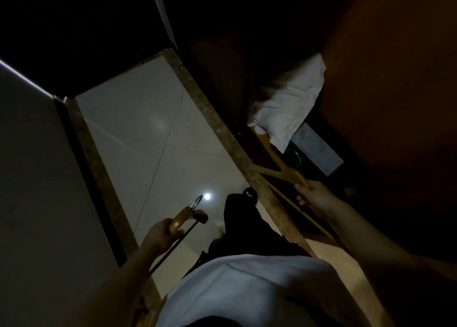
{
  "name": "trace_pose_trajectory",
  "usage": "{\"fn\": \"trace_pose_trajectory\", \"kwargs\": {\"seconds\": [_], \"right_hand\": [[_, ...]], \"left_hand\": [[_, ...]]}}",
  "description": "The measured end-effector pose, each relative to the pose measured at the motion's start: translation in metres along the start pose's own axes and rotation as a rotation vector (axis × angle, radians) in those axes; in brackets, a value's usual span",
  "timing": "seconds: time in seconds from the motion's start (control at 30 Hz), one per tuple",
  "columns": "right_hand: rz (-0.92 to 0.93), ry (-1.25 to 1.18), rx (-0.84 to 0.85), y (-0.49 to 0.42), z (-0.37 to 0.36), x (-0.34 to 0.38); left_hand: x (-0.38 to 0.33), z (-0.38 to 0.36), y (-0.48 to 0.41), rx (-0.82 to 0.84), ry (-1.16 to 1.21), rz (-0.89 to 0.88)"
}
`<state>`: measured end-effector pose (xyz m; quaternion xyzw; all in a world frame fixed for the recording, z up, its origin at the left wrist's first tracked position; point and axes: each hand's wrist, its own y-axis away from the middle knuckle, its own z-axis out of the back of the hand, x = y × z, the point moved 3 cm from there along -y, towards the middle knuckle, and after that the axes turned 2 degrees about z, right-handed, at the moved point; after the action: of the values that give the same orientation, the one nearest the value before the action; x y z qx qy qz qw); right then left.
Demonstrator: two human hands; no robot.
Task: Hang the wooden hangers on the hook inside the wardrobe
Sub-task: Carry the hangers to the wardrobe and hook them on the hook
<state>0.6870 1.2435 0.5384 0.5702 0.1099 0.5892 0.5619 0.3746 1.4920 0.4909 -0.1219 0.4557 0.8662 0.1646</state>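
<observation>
Dimly lit, view straight down. Right hanger (280,169), pale wood, sits at the open front of the wardrobe (385,92). Its upper arm reaches in over the dark wardrobe floor and ends just under a white pillow (291,106). Whether this is one hanger or two overlapping, cannot tell. Right hand (312,193) grips it near one end, fingers curled round the wood. A thin lower bar runs back from that hand beside the forearm. Left hanger (181,218), also wood, is out over the tiled floor (138,129), well apart from the wardrobe, with its metal ring hook (196,202) pointing away from the body. Left hand (162,232) is wrapped round its curved shoulder, fingers closed on the wood, and the dark crossbar slants down past the wrist. Inside the wardrobe: the pillow, crumpled, close to the brown side wall. Just beside and below it is a pale grey box-like thing (319,151); what it is, unclear. A speckled stone strip (222,134) runs between wardrobe and floor. White shirt (235,289) and dark trouser leg (239,223) fill the bottom centre, between the two arms. A small bright light spot (207,196) reflects on the tile just beside the ring hook.
</observation>
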Motion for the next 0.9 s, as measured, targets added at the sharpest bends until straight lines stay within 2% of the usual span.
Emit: {"fn": "trace_pose_trajectory", "kwargs": {"seconds": [0.17,0.33,0.53,0.67,0.9], "right_hand": [[0.132,-0.014,-0.003,-0.05,0.017,0.074],[0.215,-0.011,-0.079,-0.08,0.043,0.129],[0.291,-0.038,-0.288,-0.087,0.086,0.156],[0.373,-0.038,-0.442,-0.075,0.109,0.176],[0.356,-0.095,-0.724,-0.031,0.134,0.212]], "left_hand": [[-0.045,0.034,-0.035,-0.009,-0.116,-0.03],[-0.11,0.07,-0.075,-0.024,-0.104,-0.112],[-0.209,0.117,-0.12,0.013,-0.113,-0.3],[-0.277,0.144,-0.15,0.136,-0.147,-0.453],[-0.389,0.179,-0.157,0.357,-0.151,-0.733]]}}
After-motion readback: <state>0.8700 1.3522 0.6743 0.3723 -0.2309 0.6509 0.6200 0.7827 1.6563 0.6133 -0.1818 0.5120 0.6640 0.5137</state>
